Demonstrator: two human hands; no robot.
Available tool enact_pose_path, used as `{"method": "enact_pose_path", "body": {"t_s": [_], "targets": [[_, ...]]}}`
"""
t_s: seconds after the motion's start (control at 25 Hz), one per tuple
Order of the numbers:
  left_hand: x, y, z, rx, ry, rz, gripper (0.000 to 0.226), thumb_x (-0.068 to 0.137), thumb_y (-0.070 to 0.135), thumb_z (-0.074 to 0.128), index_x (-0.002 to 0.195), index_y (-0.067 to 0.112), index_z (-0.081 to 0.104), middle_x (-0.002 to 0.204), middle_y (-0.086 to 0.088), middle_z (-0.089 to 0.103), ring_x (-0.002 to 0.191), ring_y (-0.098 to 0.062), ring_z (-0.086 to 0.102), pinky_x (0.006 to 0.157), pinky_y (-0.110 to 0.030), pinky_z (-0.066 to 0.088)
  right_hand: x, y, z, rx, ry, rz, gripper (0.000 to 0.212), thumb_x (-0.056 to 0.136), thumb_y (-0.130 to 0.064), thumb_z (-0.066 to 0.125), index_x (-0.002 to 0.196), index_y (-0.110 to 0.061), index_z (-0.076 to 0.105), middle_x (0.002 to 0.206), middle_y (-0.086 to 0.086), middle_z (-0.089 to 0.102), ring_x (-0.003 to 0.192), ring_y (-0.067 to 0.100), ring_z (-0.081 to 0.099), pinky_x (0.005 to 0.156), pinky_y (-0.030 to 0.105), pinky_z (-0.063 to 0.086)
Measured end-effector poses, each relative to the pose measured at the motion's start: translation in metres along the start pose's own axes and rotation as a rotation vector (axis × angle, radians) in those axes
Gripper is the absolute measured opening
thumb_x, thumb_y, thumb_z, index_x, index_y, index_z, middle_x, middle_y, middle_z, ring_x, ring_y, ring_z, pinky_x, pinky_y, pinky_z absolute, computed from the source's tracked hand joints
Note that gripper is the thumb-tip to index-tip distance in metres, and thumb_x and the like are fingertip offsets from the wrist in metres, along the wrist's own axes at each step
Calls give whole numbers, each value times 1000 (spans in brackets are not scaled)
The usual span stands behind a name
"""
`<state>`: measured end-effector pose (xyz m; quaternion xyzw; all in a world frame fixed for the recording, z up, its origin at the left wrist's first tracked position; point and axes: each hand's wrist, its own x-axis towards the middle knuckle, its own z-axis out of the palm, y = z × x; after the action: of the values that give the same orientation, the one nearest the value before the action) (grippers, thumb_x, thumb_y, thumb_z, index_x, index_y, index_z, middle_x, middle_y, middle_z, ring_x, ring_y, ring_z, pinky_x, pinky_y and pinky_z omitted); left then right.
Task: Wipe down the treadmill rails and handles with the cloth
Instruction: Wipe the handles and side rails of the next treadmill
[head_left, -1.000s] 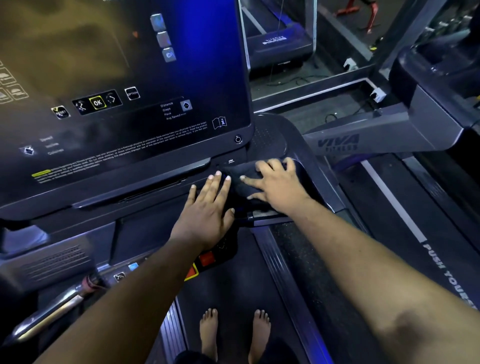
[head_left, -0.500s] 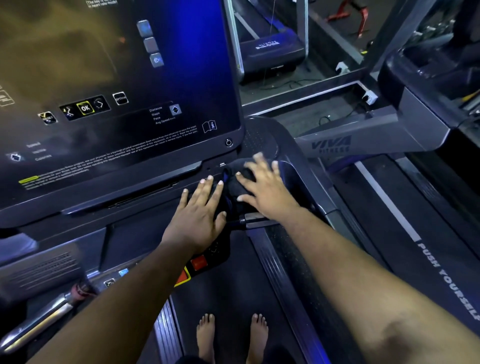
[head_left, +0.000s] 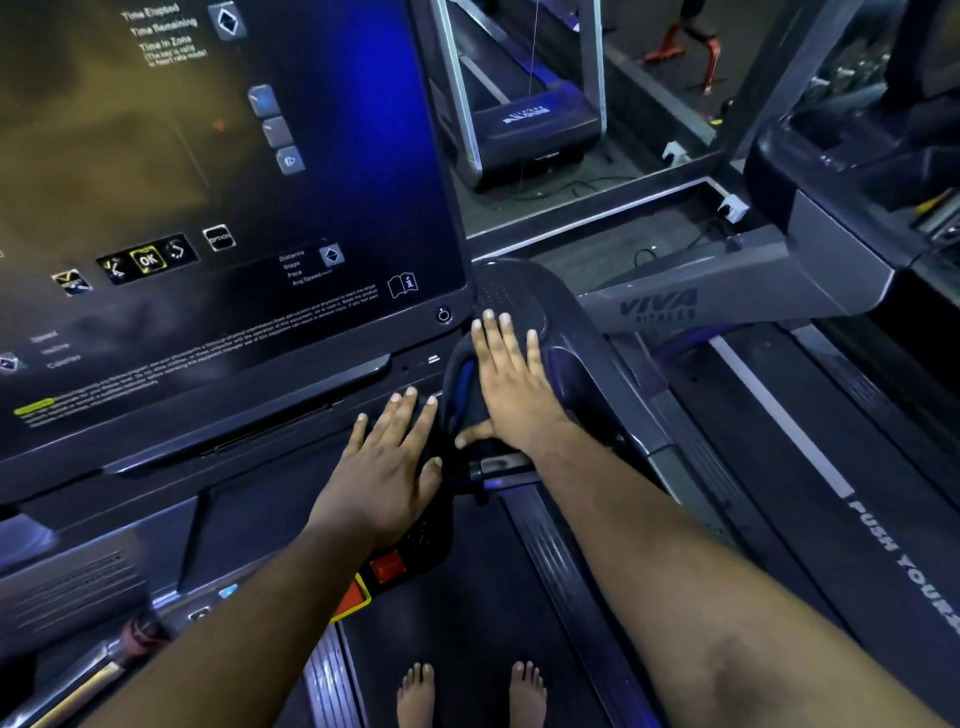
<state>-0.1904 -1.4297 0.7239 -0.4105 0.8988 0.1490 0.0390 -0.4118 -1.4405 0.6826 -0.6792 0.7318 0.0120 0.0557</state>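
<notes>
We pressed the dark folded cloth (head_left: 462, 395) flat under our right hand (head_left: 511, 395), fingers straight, on the treadmill's black plastic console ledge (head_left: 582, 364) at 1 o'clock. Left hand (head_left: 387, 462) lay flat beside it, at 11 o'clock of the red stop button (head_left: 387, 569); a backward slip might have hit it.

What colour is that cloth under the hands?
Dark, nearly black, with a blue strip; the cloth shows in the head view.
</notes>
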Motion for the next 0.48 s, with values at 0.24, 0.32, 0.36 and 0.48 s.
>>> {"method": "enact_pose_path", "body": {"t_s": [0.24, 0.32, 0.36, 0.48], "targets": [[-1, 0, 0, 12, -10, -12, 72, 93, 57, 8, 158, 29, -9, 166, 2, -15, 151, -11, -19, 123, -39, -8, 2, 39, -9, -81, -2, 42, 161, 43, -90, 63, 152, -7, -22, 162, 18, -20, 150, 34, -19, 120, 59, -8], [2, 0, -1, 18, -12, -5, 72, 93, 56, 8, 158, 28, -9, 165, 2, -15, 151, -11, -19, 124, -40, -7, 6, 8, -3, -71, 1, 9, 163, 42, -93, 59, 151, -1, -19, 162, 21, -20, 149, 37, -21, 119, 60, -8], [2, 0, -1, 17, -12, -4, 73, 94, 56, 9, 158, 27, -9, 165, 2, -15, 151, -12, -18, 124, -40, -7, 7, -4, 3, -43, 16, 20, 163, 42, -94, 58, 151, 0, -20, 162, 20, -20, 149, 36, -22, 119, 60, -10], [0, -1, 2, -4, -33, -7, 74, 93, 56, 9, 158, 27, -7, 165, 3, -15, 151, -11, -16, 125, -41, -3, 6, 22, 1, -93, 9, -7, 161, 42, -92, 62, 153, -8, -19, 165, 15, -15, 151, 33, -16, 120, 58, -8]]}}
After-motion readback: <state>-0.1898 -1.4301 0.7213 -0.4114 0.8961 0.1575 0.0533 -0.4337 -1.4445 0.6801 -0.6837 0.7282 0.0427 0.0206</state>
